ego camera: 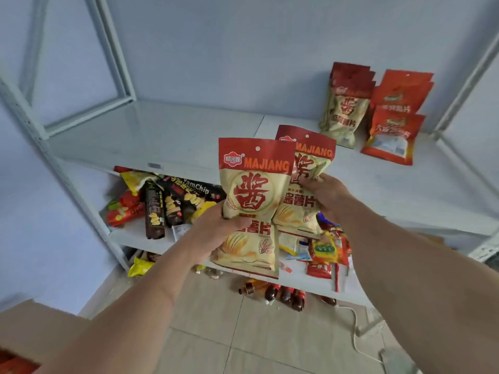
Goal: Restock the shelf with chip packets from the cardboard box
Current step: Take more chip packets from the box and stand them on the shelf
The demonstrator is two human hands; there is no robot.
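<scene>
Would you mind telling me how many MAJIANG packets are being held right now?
2. One MAJIANG packet is in the left hand, nearer the camera; the other packet is in the right hand, partly behind the first. Any thin packet pressed flat behind either would be hidden.

dark bottles on tiled floor

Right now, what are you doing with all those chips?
A person is restocking a white shelf. The left hand holds one cream-and-red Majiang chip packet, and the right hand holds another Majiang packet. Both are raised in front of the shelf, not yet set down. Matching packets and orange-red packets already stand at the back right. The cardboard box sits lower left.
</scene>
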